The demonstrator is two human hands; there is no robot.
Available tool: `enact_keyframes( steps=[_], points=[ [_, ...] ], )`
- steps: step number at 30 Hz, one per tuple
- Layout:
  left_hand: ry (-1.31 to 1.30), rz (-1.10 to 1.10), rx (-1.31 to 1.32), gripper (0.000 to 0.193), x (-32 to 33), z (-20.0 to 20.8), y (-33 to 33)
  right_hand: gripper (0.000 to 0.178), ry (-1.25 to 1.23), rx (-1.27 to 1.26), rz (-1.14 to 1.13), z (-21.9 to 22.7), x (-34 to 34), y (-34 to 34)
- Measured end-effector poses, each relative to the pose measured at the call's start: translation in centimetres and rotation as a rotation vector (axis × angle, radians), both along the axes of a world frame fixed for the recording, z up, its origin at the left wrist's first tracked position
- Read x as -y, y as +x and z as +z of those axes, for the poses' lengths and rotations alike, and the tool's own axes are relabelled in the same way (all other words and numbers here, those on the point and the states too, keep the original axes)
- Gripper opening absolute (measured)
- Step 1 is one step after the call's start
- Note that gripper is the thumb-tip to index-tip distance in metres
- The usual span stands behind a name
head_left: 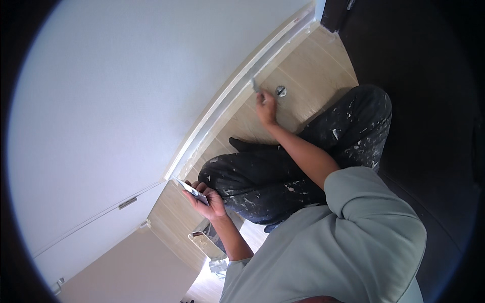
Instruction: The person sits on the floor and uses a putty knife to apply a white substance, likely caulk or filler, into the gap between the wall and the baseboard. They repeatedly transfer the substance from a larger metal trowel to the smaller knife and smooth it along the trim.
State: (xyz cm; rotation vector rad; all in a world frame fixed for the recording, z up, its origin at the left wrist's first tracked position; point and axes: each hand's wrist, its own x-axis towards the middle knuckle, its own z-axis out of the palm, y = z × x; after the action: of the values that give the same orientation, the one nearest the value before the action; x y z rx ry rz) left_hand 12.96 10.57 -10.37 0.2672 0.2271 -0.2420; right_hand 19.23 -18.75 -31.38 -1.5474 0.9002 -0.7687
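Note:
My left hand [212, 203] is closed on a flat scraper [194, 192] with white paste on it, its pointed end close to the corner of the baseboard [203, 132]. Farther up along the wall, my right hand [266, 108] grips a small putty knife [254, 84]. Its greyish blade is slightly blurred and reaches the lower edge of the baseboard; whether it touches cannot be told. Whitish smears run along the strip where baseboard and floor meet.
A round metal floor drain cover [281, 91] sits in the wood-look floor [318, 65] beside my right hand. My paint-spotted trousers [273, 187] cover the middle. A dark panel [419, 101] stands at right. Behind my left forearm is an open box-like container [204, 244].

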Motion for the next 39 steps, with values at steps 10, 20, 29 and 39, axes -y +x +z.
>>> enact_keyframes(
  steps=[10, 20, 29, 39],
  points=[
    [0.042, -0.089, 0.065, 0.034, 0.1, 0.2, 0.2, 0.025, -0.131, 0.019, -0.42, 0.2, 17.9, 1.8],
    [0.051, -0.107, 0.074, 0.033, 0.6, 0.6, 0.0, 0.029, -0.147, 0.023, -0.443, -0.5, 24.2, 3.0],
    [0.023, -0.11, 0.061, 0.032, 0.5, 0.6, 0.0, 0.031, -0.155, 0.027, -0.367, -1.2, 24.6, 4.4],
    [0.015, -0.04, -0.034, 0.029, 0.8, 0.9, 0.1, 0.037, -0.294, -0.057, -0.234, -1.6, 18.3, 3.7]
  ],
)
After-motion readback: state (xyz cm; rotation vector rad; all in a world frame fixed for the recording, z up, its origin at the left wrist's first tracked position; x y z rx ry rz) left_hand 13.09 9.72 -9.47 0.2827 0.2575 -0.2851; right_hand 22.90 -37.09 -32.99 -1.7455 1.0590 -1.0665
